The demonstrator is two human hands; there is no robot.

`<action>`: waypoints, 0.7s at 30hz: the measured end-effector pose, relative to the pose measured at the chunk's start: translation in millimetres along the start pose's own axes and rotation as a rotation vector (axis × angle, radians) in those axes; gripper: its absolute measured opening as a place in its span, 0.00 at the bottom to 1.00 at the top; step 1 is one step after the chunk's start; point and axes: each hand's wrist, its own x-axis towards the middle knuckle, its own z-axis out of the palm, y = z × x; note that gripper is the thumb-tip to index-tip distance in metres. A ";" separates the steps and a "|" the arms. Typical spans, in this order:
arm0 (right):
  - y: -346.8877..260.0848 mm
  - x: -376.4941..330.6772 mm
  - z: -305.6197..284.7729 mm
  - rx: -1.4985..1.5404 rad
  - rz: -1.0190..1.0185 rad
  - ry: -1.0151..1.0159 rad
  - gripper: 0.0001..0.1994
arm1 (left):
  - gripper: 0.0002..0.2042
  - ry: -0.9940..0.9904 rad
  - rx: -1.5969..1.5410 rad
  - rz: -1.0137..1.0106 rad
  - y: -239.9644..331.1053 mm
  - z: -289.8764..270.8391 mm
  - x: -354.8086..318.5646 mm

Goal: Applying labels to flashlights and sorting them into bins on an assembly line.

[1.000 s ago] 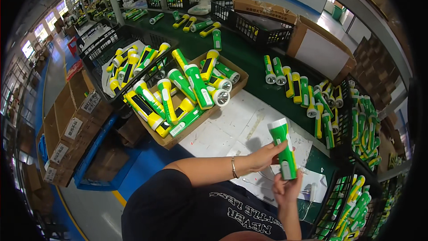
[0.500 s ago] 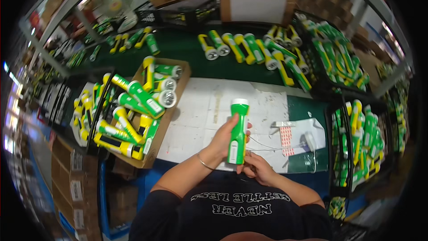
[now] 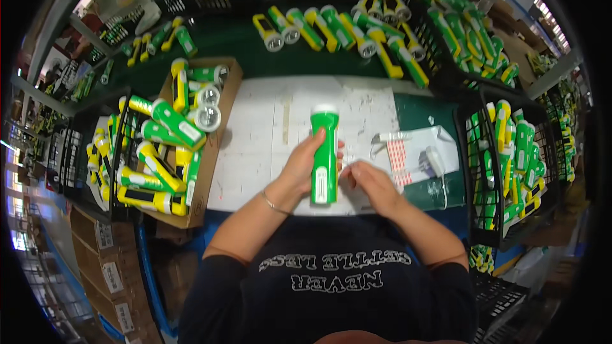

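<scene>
"What has just changed at the hands?"

"Half a second ago the right hand point(image 3: 377, 190) was up against the lower end of the green torch point(image 3: 324, 167). Now it sits at the torch's 4 o'clock, just beside it, fingers curled; whether they pinch anything I cannot tell."

"And the left hand point(image 3: 301, 169)?"

"At 8 o'clock, closed round the torch's body, thumb across the front and fingertips showing on the far side. The torch keeps its white head toward 12 o'clock, held above the white paper point(image 3: 255, 124) on the tabletop point(image 3: 417, 108)."

"So what does that mean for the work?"

"The left hand seems to carry the torch alone, which leaves the right one looking free of it, and the front face is in plain view."

"What lies around them?"

"From the torch, a cardboard carton point(image 3: 212, 153) of more torches at 9 o'clock, and a row of loose torches point(image 3: 338, 28) at 12. Toward 3 o'clock, past the right hand, there's a red-and-white strip point(image 3: 396, 154), then a white plug-like piece point(image 3: 435, 160)."
</scene>
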 end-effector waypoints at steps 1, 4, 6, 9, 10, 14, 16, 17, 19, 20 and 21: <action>-5.2 2.2 -3.1 -0.173 -0.142 0.009 0.14 | 0.18 0.028 0.070 0.026 1.1 1.3 -2.7; -29.5 9.0 1.1 -0.809 -0.423 0.148 0.06 | 0.20 0.113 0.355 0.202 11.2 26.8 -14.6; -32.6 17.4 3.4 -1.067 -0.585 0.177 0.04 | 0.20 0.096 0.421 0.222 11.0 22.2 -11.6; -31.8 21.1 4.9 -1.217 -0.675 0.150 0.06 | 0.19 -0.007 0.446 0.287 8.4 17.0 -10.6; -30.0 20.3 7.2 -1.218 -0.671 0.145 0.06 | 0.19 -0.006 0.441 0.284 5.7 15.7 -11.4; -26.2 8.6 8.0 -1.155 -0.787 0.029 0.09 | 0.19 0.043 0.418 0.387 8.7 12.5 -12.5; -19.4 -4.1 16.6 -0.987 -0.880 -0.149 0.11 | 0.19 0.079 0.345 0.374 23.3 5.8 -11.7; -17.8 -10.4 20.3 -0.940 -0.905 -0.168 0.11 | 0.19 0.106 0.348 0.438 29.2 9.4 -13.3; -20.8 -10.5 23.7 -0.868 -0.904 -0.136 0.14 | 0.19 0.124 0.331 0.435 32.3 10.2 -15.3; -21.6 -4.7 24.3 -0.846 -0.864 -0.065 0.15 | 0.19 0.088 0.276 0.380 30.7 6.7 -13.7; -21.6 2.6 25.3 -0.824 -0.824 0.006 0.16 | 0.19 0.051 0.222 0.326 29.4 3.8 -12.3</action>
